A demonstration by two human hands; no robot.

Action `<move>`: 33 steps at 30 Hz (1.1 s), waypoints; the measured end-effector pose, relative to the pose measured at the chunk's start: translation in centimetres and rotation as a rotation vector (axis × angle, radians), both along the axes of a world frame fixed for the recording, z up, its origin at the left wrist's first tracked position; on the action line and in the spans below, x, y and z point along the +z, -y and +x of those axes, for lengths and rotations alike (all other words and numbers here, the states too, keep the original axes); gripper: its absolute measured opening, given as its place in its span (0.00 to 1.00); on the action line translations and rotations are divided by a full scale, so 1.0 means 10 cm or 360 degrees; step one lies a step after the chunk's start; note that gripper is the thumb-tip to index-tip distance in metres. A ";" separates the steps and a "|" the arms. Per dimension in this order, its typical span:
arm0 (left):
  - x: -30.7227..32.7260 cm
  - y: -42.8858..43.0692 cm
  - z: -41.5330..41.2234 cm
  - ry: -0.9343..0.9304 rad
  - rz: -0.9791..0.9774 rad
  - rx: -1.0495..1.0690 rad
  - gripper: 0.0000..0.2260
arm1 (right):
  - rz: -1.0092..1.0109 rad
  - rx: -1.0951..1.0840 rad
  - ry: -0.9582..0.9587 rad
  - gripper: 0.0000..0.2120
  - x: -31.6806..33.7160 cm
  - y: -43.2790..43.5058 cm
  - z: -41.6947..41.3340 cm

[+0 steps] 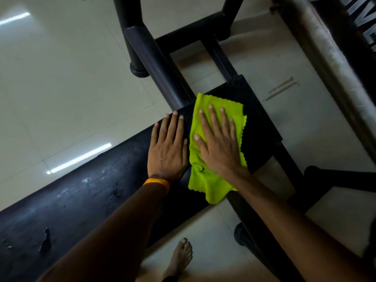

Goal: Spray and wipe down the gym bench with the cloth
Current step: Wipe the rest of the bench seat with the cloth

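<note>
A black padded gym bench (pixel 81 192) runs from lower left to the centre, its surface scuffed and torn in places. A bright lime-green cloth (pixel 203 180) lies spread near the bench's far end, one corner hanging over the near edge. My right hand (pixel 219 143) presses flat on the cloth, fingers spread. My left hand (pixel 166 151) lies flat on the bare pad just left of the cloth, an orange band on its wrist. No spray bottle is in view.
Black steel frame tubes (pixel 158 64) rise beyond the bench end and another bar (pixel 284 163) runs along the right. A worn barbell (pixel 325 64) crosses the upper right. Pale tiled floor (pixel 61 78) surrounds the bench; my bare foot (pixel 181 259) stands below.
</note>
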State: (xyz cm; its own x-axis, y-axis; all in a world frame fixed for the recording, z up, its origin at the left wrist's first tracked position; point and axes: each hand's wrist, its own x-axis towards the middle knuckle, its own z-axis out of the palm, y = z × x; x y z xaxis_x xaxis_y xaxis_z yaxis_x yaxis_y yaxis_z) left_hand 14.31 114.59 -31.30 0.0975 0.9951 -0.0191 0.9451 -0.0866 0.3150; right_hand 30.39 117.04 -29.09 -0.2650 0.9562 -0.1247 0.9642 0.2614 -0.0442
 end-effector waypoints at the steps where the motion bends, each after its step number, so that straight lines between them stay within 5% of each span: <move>1: 0.00 0.01 0.00 -0.0007 0.0003 0.0004 0.27 | -0.0024 0.0139 0.0003 0.31 0.01 -0.23 0.10; 6: -0.01 0.00 0.01 -0.0036 -0.0010 -0.0003 0.28 | -0.0046 -0.0114 0.0006 0.33 -0.03 -1.25 0.36; 14: -0.01 0.01 0.01 -0.0073 -0.0033 0.0004 0.29 | -0.0016 -0.0368 -0.0102 0.33 0.19 0.48 0.03; 22: -0.02 0.00 0.02 -0.0091 -0.0004 0.0011 0.29 | -0.0113 -0.0505 -0.0156 0.39 0.02 -0.61 0.24; 33: -0.05 0.01 0.02 -0.0057 0.0027 0.0025 0.28 | -0.0229 -0.0605 -0.0165 0.39 0.15 0.44 0.22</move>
